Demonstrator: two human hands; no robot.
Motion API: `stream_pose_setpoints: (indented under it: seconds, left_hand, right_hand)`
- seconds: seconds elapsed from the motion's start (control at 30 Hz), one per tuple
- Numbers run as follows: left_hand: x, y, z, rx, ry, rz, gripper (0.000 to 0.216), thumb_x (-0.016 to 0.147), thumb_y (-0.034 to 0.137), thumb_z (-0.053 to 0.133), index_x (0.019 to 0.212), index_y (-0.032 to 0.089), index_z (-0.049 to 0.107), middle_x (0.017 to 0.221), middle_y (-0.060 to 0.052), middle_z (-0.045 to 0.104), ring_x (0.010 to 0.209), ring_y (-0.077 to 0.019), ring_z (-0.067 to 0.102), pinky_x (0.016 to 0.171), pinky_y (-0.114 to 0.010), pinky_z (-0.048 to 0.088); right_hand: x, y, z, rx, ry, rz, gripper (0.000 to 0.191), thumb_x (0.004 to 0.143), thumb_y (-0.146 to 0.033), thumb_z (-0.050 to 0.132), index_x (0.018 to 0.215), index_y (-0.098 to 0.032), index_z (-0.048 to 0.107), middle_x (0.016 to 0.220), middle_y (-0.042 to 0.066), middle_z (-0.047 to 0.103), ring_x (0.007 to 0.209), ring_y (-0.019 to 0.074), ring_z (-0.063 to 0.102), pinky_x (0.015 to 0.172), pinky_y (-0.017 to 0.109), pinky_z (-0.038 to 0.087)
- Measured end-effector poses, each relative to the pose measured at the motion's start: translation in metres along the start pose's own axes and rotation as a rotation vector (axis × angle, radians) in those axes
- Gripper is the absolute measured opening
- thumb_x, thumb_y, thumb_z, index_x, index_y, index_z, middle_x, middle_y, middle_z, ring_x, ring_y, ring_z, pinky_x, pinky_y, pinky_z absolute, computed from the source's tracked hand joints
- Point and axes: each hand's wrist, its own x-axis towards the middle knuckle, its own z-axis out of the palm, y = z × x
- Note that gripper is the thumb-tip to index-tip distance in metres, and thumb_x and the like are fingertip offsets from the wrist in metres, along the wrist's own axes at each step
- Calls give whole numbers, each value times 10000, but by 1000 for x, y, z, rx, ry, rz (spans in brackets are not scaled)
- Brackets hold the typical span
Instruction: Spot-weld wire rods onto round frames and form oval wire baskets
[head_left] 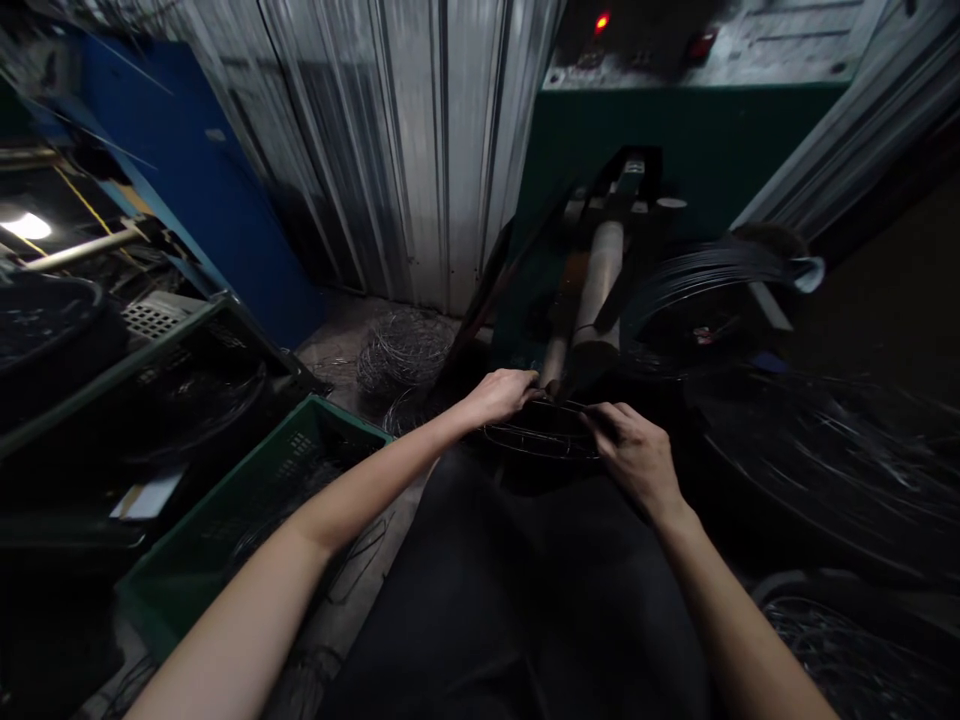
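A flat coil of thin dark wire [541, 438] lies across my lap, just in front of a machine with a pale roller [598, 280]. My left hand [501, 392] has its fingers curled round the coil's far left edge. On the coil's right side, my right hand [636, 455] pinches the wire with closed fingers. Both hands sit close to the roller's lower end.
A green plastic crate [247, 500] with wire in it stands at my left knee. A loose wire bundle [405, 350] lies on the floor by the corrugated wall. A large wire spool [712, 300] sits right of the roller. More wire coils [832, 470] pile at the right.
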Motion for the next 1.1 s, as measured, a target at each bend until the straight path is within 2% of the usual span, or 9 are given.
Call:
stream_pose_setpoints:
  seconds: [0.3,0.47,0.57,0.67,0.73,0.87,0.97,1.1]
  left_hand:
    - [14,-10,3,-26,4,3,247,893,314,448,972,137,601,913,-78,650,837,-188,598,735,-245,423]
    - [15,-14,6,-29,-11,12,258,897,334,439,922,138,605,850,-52,636,764,-157,574,700,-237,417]
    - [17,-14,5,-9,-7,-3,249,895,327,443,916,132,596,843,-51,627,752,-152,559,698,-245,412]
    - [21,-14,4,-11,-9,3,225,888,312,450,900,134,588,838,-43,620,751,-148,548,695,-243,403]
    - [20,-16,3,-42,-21,19,219,882,313,454,876,137,586,824,-34,612,748,-143,541,691,-239,396]
    - [7,-23,2,-161,-29,32,265,868,375,453,864,145,585,805,-11,595,743,-132,526,687,-231,390]
    - [-12,-33,9,-275,-34,34,325,858,440,439,846,146,578,781,8,571,736,-119,504,682,-217,387]
    - [-35,-47,33,-456,-121,0,371,850,479,434,845,134,570,761,13,552,730,-113,498,674,-207,402]
  right_hand:
    - [8,9,4,-37,-5,1,334,902,-412,424,817,-176,645,738,47,587,591,134,529,527,240,359]
    - [11,5,6,3,-15,11,275,881,-384,478,866,-181,664,801,55,621,681,160,577,592,254,407]
    - [12,10,-5,61,-3,38,241,862,-371,515,913,-188,662,856,59,634,739,170,593,661,267,443]
    - [2,28,-25,67,100,118,215,853,-338,523,970,-197,636,952,65,641,852,186,604,770,292,458]
    - [-11,44,-38,17,120,167,196,852,-337,512,927,-198,628,929,61,648,854,195,608,784,310,459]
    - [-37,61,-44,-24,9,168,221,859,-374,491,881,-200,624,861,47,644,770,187,614,727,311,473]
    - [-49,56,-38,-2,-49,124,248,869,-394,478,914,-199,624,891,51,637,776,180,613,725,303,476]
    - [-68,41,-34,-16,-157,87,251,891,-378,450,908,-197,623,861,49,620,737,159,600,662,271,462]
